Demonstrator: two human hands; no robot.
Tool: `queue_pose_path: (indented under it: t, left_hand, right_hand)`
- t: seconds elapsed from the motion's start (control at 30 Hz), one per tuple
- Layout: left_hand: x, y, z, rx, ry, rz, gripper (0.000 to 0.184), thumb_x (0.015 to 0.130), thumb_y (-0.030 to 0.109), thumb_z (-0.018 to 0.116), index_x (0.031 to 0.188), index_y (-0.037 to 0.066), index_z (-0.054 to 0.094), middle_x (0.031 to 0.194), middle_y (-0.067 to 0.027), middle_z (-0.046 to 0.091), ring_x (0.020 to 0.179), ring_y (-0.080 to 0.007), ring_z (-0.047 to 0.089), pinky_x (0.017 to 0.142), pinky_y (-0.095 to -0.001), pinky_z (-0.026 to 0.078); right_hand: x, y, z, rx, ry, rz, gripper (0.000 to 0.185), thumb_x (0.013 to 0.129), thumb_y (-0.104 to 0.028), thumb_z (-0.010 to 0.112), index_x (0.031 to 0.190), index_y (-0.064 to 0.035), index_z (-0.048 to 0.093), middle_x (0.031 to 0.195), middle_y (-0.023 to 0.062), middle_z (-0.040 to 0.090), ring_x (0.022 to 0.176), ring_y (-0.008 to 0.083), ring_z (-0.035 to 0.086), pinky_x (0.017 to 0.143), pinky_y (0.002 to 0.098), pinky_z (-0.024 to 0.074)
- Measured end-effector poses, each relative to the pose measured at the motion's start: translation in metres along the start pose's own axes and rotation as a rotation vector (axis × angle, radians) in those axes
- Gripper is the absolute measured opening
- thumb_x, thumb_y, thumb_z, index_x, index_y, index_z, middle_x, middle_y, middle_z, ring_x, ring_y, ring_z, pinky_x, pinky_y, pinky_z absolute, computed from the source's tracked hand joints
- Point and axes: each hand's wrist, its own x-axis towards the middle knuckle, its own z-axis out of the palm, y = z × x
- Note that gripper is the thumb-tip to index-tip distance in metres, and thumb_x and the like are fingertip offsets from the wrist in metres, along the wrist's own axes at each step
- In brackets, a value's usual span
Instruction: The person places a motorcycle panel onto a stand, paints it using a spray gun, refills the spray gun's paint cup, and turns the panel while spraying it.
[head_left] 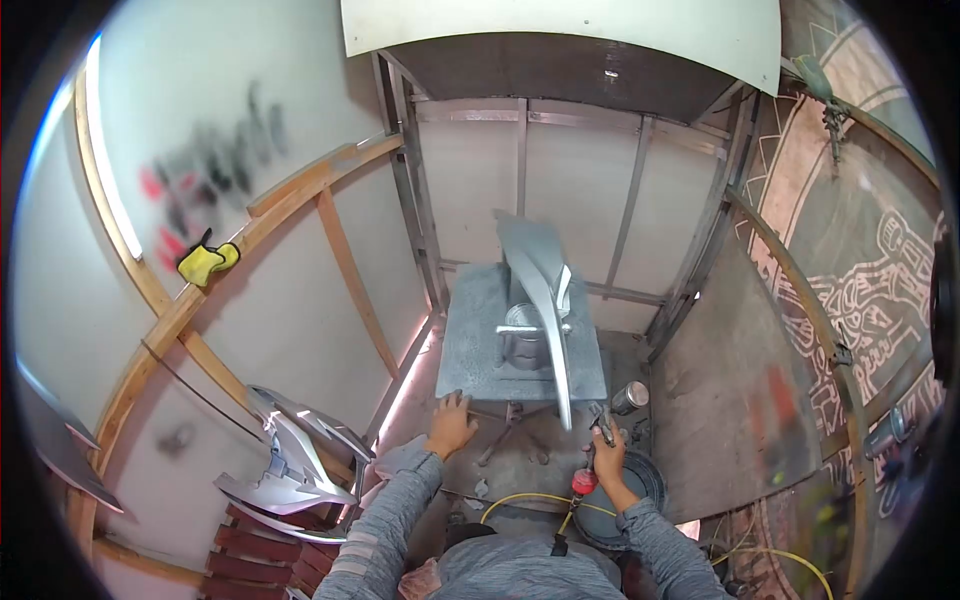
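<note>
My left hand (452, 426) rests at the near left edge of a grey, paint-dusted board (470, 345), its fingers spread and holding nothing. In my right hand (610, 458) is a spray gun (602, 425), with a red fitting (584, 482) below it on a yellow hose (530, 495). The gun is right of the low end of a curved silver-grey panel (540, 285), which looks like a vehicle fairing. That panel stands over the board, propped near a grey can (525, 345) with a bar across its top. The gun's trigger is hidden by my fingers.
A metal can (630, 397) stands on the floor to the right. A dark bucket (648, 485) sits below my right hand. More silver panels (290, 465) lean at left. A yellow glove (207, 262) lies on the wooden rail (280, 222). A white hood (560, 18) overhangs the back.
</note>
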Motion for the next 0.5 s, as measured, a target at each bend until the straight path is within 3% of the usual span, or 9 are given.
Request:
queue_pose_path:
  t: [0.1, 0.33, 0.4, 0.5]
  left_hand:
    - [-0.002, 0.009, 0.001, 0.074, -0.156, -0.018, 0.065, 0.076, 0.032, 0.067, 0.134, 0.009, 0.047, 0.137, -0.0145, 0.044, 0.128, -0.0363, 0.039, 0.103, -0.0508, 0.036]
    - [-0.015, 0.046, 0.023, 0.119, -0.215, 0.159, 0.066, 0.075, 0.035, 0.067, 0.135, 0.014, 0.046, 0.138, -0.0086, 0.046, 0.13, -0.0347, 0.038, 0.104, -0.0523, 0.033]
    - [-0.013, 0.057, 0.03, 0.104, -0.229, 0.226, 0.069, 0.075, 0.037, 0.067, 0.136, 0.013, 0.045, 0.139, -0.0076, 0.045, 0.131, -0.0351, 0.037, 0.106, -0.0533, 0.029]
    - [-0.01, 0.075, 0.036, 0.087, -0.242, 0.263, 0.072, 0.075, 0.038, 0.068, 0.139, 0.014, 0.043, 0.142, -0.0068, 0.044, 0.133, -0.0358, 0.034, 0.109, -0.0549, 0.026]
  right_hand:
    - [0.002, 0.009, -0.009, -0.002, -0.009, 0.009, 0.042, 0.093, -0.016, 0.058, 0.133, -0.0068, 0.05, 0.09, 0.0041, 0.06, 0.058, 0.0126, 0.058, 0.052, 0.0271, 0.0512]
    - [0.0, 0.016, -0.02, 0.061, 0.032, 0.063, 0.035, 0.092, -0.016, 0.059, 0.124, -0.0021, 0.054, 0.091, 0.0045, 0.059, 0.06, 0.0127, 0.058, 0.054, 0.0278, 0.0528]
    - [0.002, 0.017, -0.022, 0.025, 0.063, 0.019, 0.039, 0.092, -0.019, 0.061, 0.128, -0.0057, 0.054, 0.072, 0.0007, 0.055, 0.056, 0.0116, 0.058, 0.047, 0.0258, 0.0434]
    - [0.0, 0.014, -0.026, 0.055, 0.061, 0.076, 0.04, 0.092, -0.018, 0.06, 0.129, -0.0065, 0.053, 0.074, 0.0012, 0.056, 0.058, 0.0121, 0.06, 0.047, 0.0257, 0.0431]
